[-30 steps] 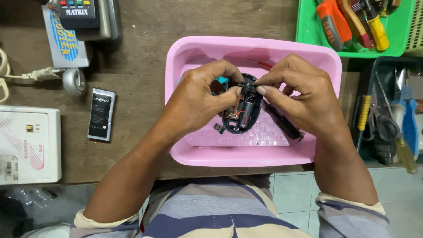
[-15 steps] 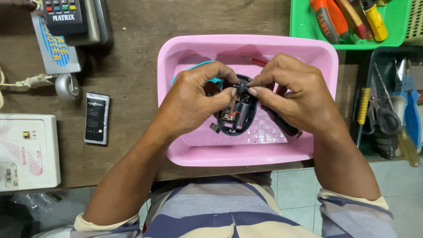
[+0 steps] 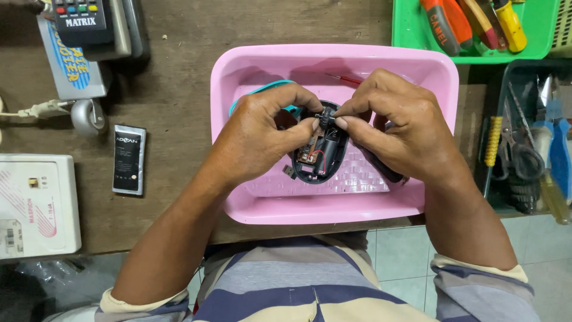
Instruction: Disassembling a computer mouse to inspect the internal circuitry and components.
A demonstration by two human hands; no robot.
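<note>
1. The left hand (image 3: 262, 134) is gripping the opened black mouse base (image 3: 316, 156) over the pink tray (image 3: 333, 209).
2. The right hand (image 3: 396, 128) is pinching its small wheel part (image 3: 326, 117).
3. Likely light and fragile; best gripped by the shell edges.

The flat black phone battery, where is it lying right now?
In the head view, the flat black phone battery lies on the brown wooden table, left of the pink plastic tub, beside the white plastic box.

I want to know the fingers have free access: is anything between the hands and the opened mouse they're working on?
Nothing visible. The left hand and right hand already grip the opened mouse directly, above the pink tub.
</note>
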